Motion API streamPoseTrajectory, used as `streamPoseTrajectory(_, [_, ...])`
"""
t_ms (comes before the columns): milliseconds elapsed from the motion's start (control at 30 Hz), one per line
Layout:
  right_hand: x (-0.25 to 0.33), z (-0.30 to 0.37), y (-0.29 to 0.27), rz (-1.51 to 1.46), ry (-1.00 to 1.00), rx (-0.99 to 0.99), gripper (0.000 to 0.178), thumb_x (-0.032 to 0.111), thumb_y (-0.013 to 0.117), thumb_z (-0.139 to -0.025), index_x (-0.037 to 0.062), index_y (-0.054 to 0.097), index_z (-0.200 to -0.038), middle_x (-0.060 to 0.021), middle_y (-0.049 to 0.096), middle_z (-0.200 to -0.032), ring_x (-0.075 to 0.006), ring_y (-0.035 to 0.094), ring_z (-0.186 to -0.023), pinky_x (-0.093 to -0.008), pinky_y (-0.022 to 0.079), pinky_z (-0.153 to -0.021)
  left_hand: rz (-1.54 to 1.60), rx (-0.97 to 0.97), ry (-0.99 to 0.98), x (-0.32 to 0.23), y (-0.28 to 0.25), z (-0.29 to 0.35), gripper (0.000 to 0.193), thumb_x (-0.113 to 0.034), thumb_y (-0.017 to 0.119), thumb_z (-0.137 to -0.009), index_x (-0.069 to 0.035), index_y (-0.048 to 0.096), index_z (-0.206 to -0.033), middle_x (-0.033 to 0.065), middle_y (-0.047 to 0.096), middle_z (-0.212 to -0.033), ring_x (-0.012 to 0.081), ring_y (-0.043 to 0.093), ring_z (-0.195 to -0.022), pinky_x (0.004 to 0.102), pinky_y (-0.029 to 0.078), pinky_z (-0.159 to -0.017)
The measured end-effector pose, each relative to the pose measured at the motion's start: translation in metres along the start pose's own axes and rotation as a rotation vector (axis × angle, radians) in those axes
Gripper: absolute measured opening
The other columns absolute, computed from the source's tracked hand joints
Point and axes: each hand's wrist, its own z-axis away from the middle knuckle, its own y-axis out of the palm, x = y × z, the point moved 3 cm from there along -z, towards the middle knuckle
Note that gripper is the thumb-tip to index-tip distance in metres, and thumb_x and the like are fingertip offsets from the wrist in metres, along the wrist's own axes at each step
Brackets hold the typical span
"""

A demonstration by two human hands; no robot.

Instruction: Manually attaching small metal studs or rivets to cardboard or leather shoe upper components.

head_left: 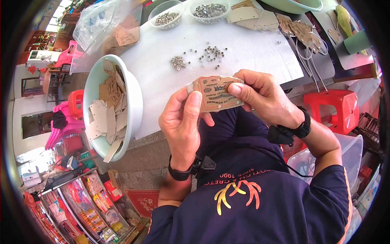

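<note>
Between both hands I hold a brown printed cardboard tag (214,101) with small holes near its edges, above my lap at the table's front edge. My left hand (183,118) pinches the tag's left end between thumb and fingers. On the other side, my right hand (266,97) grips its right end, the thumb lying over the printed face. Beyond the tag, a small heap of silvery metal bits (178,62) lies on the white table covering (260,53). Loose dark-rimmed metal rings (213,53) are scattered just right of that heap.
A pale green basin (136,110) of cardboard tags stands at the left. Two clear tubs (164,26) of metal parts sit at the back, beside stacked grey cards (256,20). Tags with white cords (302,34) lie far right, above a red stool (331,106).
</note>
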Motion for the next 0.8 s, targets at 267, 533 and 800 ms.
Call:
streamPoseTrajectory(267, [-0.005, -0.004, -0.002, -0.030, 0.046, 0.071, 0.038, 0.036, 0.052, -0.101, -0.0003, 0.063, -0.098, 0.0042, 0.051, -0.066, -0.0028, 0.047, -0.059, -0.0211, 0.040, -0.052, -0.023, -0.036, -0.009, 0.001, 0.001, -0.002, 0.023, -0.011, 0.056, -0.097, 0.006, 0.062, -0.111, 0.0120, 0.069, -0.093, 0.0102, 0.062, -0.067, 0.0200, 0.047, -0.048])
streamPoseTrajectory(533, [-0.016, -0.010, -0.012, -0.347, 0.204, 0.059, 0.061, 0.053, 0.037, -0.101, -0.0024, 0.061, -0.104, -0.0067, 0.064, -0.083, -0.0102, 0.059, -0.062, -0.0236, 0.047, -0.055, -0.073, -0.116, -0.063, 0.003, -0.004, -0.006, 0.018, -0.016, 0.061, -0.095, -0.002, 0.064, -0.106, 0.0074, 0.068, -0.089, 0.0108, 0.061, -0.067, 0.0220, 0.042, -0.045])
streamPoseTrajectory(800, [-0.015, -0.006, -0.009, -0.243, 0.116, 0.100, 0.045, 0.046, 0.055, -0.096, 0.0020, 0.064, -0.092, -0.0014, 0.060, -0.074, -0.0072, 0.059, -0.065, -0.0212, 0.049, -0.057, -0.074, -0.121, -0.076, 0.002, -0.003, -0.004, 0.016, -0.017, 0.062, -0.095, -0.003, 0.064, -0.102, 0.0075, 0.069, -0.088, 0.0110, 0.062, -0.066, 0.0218, 0.042, -0.045])
